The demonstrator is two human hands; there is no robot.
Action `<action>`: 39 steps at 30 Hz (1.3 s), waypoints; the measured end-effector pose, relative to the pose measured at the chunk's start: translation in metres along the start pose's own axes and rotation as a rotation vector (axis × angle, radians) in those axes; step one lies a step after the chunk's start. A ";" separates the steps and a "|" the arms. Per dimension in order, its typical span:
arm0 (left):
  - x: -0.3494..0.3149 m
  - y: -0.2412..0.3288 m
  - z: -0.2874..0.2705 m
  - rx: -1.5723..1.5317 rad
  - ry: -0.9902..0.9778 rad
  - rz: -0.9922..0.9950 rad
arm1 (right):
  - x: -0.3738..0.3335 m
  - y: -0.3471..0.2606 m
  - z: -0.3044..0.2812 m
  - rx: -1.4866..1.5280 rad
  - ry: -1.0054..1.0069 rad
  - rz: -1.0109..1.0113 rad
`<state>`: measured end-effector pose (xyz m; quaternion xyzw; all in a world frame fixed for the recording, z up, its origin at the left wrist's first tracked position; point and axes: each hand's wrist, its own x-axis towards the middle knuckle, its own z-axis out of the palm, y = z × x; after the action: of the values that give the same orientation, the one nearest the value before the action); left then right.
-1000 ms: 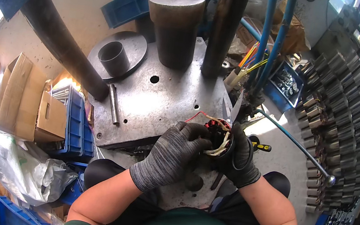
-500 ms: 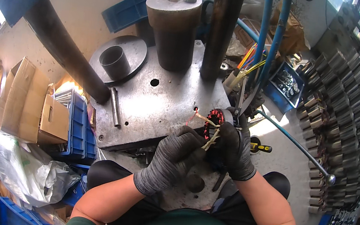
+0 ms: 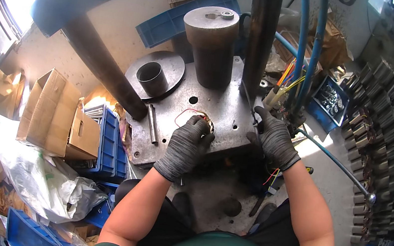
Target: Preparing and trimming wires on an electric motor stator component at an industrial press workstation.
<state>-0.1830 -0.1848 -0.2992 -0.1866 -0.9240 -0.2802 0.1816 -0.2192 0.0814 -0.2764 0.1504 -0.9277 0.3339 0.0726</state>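
My left hand [image 3: 188, 144], in a grey knit work glove, is closed on a small wound motor stator [image 3: 206, 119] at the front of the metal press plate [image 3: 170, 137]. Most of the stator is hidden under the fingers. A thin red wire [image 3: 181, 114] loops out from it across the plate. By the plate's right edge, my gloved right hand [image 3: 276, 138] grips a pair of scissors [image 3: 249, 99], their blades pointing up and away from me. The handles are mostly covered by the fingers.
A steel cylinder [image 3: 212, 49] with a bearing [image 3: 227, 14] on top stands behind. Nearby are a short tube [image 3: 151, 79], a metal rod [image 3: 153, 124] and two upright posts. Cartons [image 3: 50, 112] and blue crates lie left; stacked metal cores [image 3: 383, 124] line the right.
My hands have moved apart. The left has brought the stator leftward onto the plate, while the right holds the scissors away from it. The view has shifted slightly.
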 end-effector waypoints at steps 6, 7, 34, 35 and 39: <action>-0.008 -0.010 -0.004 -0.373 -0.023 -0.096 | 0.037 0.006 0.016 -0.235 -0.266 0.086; -0.008 -0.010 -0.003 -0.252 0.030 -0.051 | 0.038 0.022 0.021 -0.136 -0.174 0.022; -0.013 -0.009 0.020 -0.304 -0.133 -0.091 | -0.001 -0.033 0.043 0.210 -0.388 -0.332; -0.013 -0.007 0.018 -0.265 -0.136 -0.072 | -0.002 -0.031 0.045 0.329 -0.431 -0.204; -0.015 -0.010 0.020 -0.244 -0.141 -0.085 | -0.007 -0.021 0.059 0.701 -0.392 0.070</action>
<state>-0.1790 -0.1843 -0.3253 -0.1874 -0.9005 -0.3840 0.0802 -0.2075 0.0300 -0.3108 0.1951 -0.7583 0.5974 -0.1731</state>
